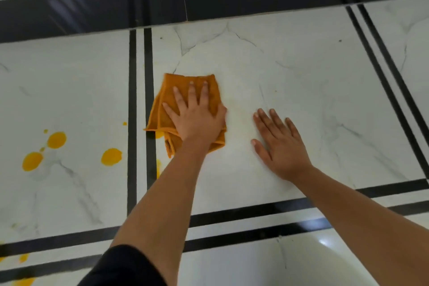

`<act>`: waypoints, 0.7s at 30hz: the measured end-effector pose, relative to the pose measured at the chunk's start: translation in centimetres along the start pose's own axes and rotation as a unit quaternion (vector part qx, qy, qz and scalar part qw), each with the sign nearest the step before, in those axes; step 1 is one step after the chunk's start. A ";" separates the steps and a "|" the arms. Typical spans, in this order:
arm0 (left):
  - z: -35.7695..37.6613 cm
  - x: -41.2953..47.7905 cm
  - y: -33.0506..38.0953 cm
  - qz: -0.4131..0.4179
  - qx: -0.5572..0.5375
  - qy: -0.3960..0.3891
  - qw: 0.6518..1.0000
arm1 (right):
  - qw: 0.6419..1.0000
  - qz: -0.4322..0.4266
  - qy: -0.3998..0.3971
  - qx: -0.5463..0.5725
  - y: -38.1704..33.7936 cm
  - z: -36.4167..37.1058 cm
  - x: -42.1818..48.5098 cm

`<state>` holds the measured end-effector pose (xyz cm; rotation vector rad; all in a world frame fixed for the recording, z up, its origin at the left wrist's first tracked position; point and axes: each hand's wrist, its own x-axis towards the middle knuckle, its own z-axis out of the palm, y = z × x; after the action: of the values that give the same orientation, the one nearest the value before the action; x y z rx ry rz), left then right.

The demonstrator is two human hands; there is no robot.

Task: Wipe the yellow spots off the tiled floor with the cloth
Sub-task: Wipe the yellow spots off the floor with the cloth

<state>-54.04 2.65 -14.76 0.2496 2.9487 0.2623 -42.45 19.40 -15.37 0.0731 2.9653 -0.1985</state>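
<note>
On the white marble-look tiled floor [290, 81], the left hand [197, 118] presses flat, fingers spread, on a folded orange cloth [167, 109] just beside the double black strip [148, 76]. The right hand [281, 146] lies open, palm down on bare tile nearby. Yellow spots [56, 140] dot the tile left of the strip, apart from the cloth.

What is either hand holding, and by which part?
Nothing is gripped. The left hand presses flat on the middle of the cloth; the right hand rests flat on the bare floor.
</note>
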 end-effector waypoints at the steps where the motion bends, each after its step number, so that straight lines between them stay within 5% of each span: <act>1: 0.4 -1.1 0.5 0.050 0.007 0.012 0.999 | 1.000 0.001 0.007 0.005 0.0 0.1 -0.1; 5: 0.8 -1.9 -1.0 0.261 0.040 0.016 0.964 | 0.999 -0.006 0.039 0.029 0.6 -0.2 0.5; 10: -0.1 4.0 -1.3 -0.002 0.000 0.036 0.999 | 0.998 -0.025 0.056 0.025 0.2 -1.2 4.3; 15: 0.3 -1.3 -4.3 0.135 0.041 0.035 0.989 | 0.995 -0.072 0.049 0.045 -2.4 -1.5 7.3; 19: -0.9 2.6 -6.9 -0.074 -0.009 0.050 0.996 | 0.992 -0.108 0.030 0.050 -4.8 -0.7 7.9; 21: -0.4 0.6 -6.0 -0.086 0.000 0.068 0.994 | 0.991 -0.116 0.027 0.061 -5.7 -0.5 8.1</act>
<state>-55.64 -3.17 -15.57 -0.0236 3.0792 0.2655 -50.89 14.11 -15.52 -0.2556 3.0077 -0.4138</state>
